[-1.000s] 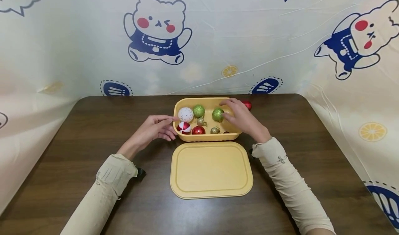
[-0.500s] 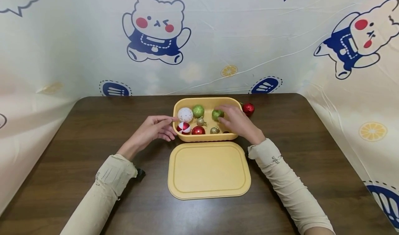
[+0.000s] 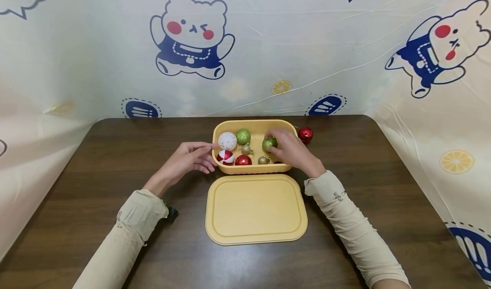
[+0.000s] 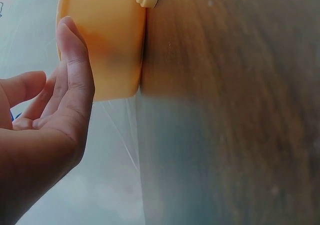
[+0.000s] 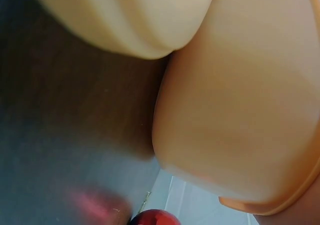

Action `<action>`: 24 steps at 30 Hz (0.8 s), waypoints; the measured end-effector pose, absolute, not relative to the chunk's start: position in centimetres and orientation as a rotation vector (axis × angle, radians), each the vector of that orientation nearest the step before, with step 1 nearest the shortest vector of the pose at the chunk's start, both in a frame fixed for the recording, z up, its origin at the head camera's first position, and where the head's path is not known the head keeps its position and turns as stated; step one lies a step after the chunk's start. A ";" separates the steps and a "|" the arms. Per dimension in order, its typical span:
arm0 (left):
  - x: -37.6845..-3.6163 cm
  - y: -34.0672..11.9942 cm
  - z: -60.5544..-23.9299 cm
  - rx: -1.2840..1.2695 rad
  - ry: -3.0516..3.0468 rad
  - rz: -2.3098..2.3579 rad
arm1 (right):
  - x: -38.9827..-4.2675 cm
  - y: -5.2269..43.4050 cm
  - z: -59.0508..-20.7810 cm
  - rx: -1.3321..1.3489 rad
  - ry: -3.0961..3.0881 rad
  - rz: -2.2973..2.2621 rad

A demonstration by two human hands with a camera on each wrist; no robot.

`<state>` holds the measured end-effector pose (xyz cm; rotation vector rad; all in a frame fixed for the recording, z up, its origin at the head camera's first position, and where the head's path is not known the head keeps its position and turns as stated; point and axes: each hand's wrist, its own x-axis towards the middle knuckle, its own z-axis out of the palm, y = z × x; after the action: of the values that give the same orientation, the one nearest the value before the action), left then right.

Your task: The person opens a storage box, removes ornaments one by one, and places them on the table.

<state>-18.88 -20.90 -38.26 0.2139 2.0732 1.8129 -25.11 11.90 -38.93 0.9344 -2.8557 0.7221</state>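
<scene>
- One dark wooden desk (image 3: 115, 161) carries everything.
- One yellow lid (image 3: 256, 209) lies flat just in front of the box.
- One yellow box (image 3: 253, 168) stands open, holding two green glitter baubles, one white bauble (image 3: 227, 140), one red-and-white bauble (image 3: 225, 156), one red bauble (image 3: 243, 160) and two small gold baubles.
- Left hand (image 3: 188, 160): fingers straight and relaxed, fingertips touching the box's left wall.
- Right hand (image 3: 289, 148): inside the box, fingers curled round a green glitter bauble (image 3: 268, 143).
- One red bauble on the desk (image 3: 305, 134) sits beside the box's right corner.
</scene>
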 end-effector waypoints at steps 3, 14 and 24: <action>-18.9 -20.9 -38.2 0.203 2.081 1.804 | -25.2 11.9 -39.0 0.950 -2.851 0.718; -18.9 -21.0 -38.4 0.217 2.063 1.824 | -25.4 11.8 -39.1 0.953 -2.848 0.691; -19.0 -20.9 -38.4 0.224 2.061 1.818 | -25.3 12.1 -38.7 0.959 -2.838 0.734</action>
<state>-18.96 -20.89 -38.41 0.2238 2.0614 1.8177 -25.34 12.09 -38.73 0.9592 -2.8379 0.7335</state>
